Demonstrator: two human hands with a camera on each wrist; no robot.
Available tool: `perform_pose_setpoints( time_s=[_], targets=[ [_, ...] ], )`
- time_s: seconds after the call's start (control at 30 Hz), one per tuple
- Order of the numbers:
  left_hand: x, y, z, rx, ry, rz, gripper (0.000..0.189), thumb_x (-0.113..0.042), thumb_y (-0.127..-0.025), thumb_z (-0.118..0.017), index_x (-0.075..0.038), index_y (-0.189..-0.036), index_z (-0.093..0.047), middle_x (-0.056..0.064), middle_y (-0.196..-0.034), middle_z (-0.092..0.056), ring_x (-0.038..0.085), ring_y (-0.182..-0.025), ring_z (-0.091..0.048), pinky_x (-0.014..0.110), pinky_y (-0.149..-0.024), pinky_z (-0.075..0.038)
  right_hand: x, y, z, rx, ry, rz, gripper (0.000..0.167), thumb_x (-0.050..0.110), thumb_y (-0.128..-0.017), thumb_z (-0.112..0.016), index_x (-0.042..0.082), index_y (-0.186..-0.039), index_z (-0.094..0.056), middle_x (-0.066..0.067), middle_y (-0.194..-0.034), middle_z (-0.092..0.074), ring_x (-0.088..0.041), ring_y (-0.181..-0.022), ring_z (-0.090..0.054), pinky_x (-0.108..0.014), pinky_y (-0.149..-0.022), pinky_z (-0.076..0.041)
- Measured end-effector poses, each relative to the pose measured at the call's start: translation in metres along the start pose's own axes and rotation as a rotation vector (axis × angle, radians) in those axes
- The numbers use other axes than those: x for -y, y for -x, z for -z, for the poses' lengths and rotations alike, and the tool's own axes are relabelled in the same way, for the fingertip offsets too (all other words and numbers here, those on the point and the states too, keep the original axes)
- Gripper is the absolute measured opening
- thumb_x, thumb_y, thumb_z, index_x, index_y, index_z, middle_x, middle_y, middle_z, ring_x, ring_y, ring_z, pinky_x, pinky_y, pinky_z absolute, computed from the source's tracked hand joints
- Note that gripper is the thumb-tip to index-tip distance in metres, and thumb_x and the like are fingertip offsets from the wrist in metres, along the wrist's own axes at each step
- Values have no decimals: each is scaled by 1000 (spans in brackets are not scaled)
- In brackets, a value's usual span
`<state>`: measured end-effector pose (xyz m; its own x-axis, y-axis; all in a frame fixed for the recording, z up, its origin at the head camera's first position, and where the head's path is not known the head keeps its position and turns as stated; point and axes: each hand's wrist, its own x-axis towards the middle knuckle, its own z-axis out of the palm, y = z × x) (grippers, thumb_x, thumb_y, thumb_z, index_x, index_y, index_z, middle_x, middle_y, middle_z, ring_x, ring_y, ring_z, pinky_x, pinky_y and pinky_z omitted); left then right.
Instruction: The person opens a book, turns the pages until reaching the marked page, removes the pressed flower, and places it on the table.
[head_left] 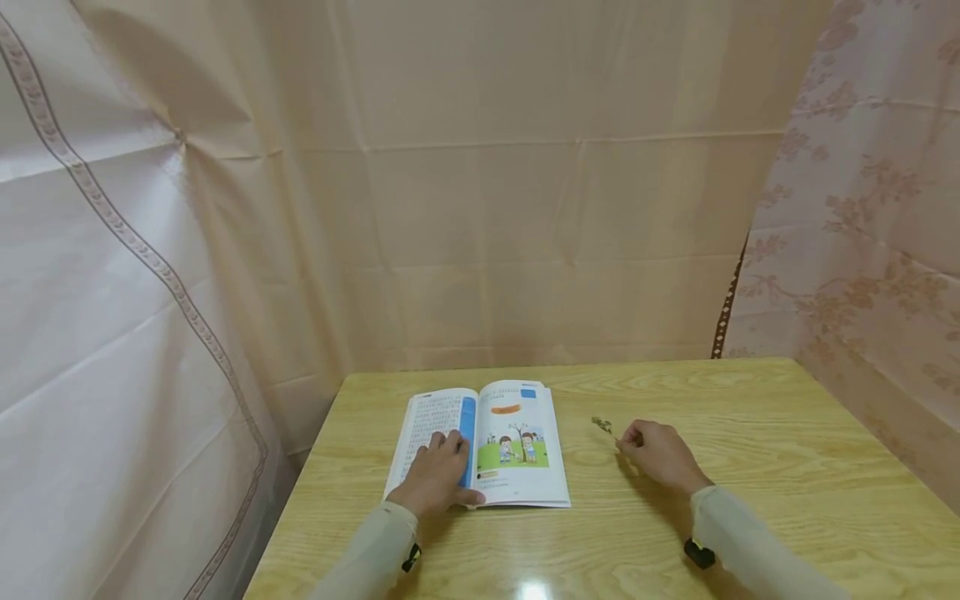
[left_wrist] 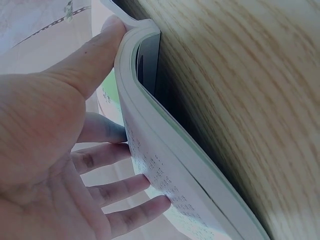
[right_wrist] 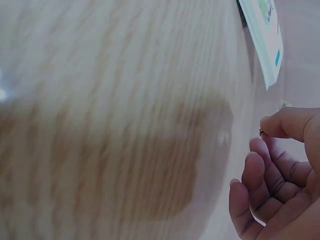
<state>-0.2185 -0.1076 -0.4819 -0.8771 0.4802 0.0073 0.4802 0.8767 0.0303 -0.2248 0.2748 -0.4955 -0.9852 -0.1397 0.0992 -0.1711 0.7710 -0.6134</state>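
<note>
An open book [head_left: 534,486] lies on the wooden table, text on its left page and a coloured drawing of two children by a tree on its right. My left hand [head_left: 437,473] rests on the left page, fingers spread and thumb at the lower end of the fold. In the left wrist view, extended fingertips press the printed page [left_wrist: 157,167] and the thumb lies by the spine. Right of the book, my right hand [head_left: 662,454] pinches the thin stem of a small dried-looking sprig [head_left: 602,425] between thumb and forefinger. Its leafy end points toward the book, above the table.
The light wooden table [head_left: 787,433] extends around the book and both hands. Beige cloth [head_left: 540,217] hangs behind its far edge, with patterned cloth [head_left: 885,217] on the right and pale cloth [head_left: 112,333] on the left. Each wrist carries a small black device.
</note>
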Motion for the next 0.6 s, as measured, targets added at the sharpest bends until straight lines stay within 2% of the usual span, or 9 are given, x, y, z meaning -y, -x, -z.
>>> perform_pose_setpoints(
  time_s=[0.17,0.4,0.6],
  targets=[
    [0,1,1,15,9,10,95,-64,-79,-76,4,-143,-55,12,-134,-53,31,-113,-48,49,-86,-50,-10,2,1,6,5,-20,12,16,-100,-65,6,-96,-68,0,-77,-65,-14,-59,-52,-30,-55,-46],
    [0,0,2,22,7,17,95,-64,-79,-76,3,-143,-55,12,-134,-53,31,-113,-48,49,-86,-50,-16,5,6,27,-16,-101,17,19,-100,-64,3,-100,-68,-2,-80,-64,-18,-64,-54,-35,-58,-47],
    [-1,0,2,26,9,21,95,-64,-79,-76,3,-143,-55,12,-134,-53,31,-113,-48,48,-86,-50,-19,8,8,35,-26,-125,16,19,-100,-65,3,-98,-68,-2,-81,-65,-19,-64,-53,-33,-58,-45]
  ],
)
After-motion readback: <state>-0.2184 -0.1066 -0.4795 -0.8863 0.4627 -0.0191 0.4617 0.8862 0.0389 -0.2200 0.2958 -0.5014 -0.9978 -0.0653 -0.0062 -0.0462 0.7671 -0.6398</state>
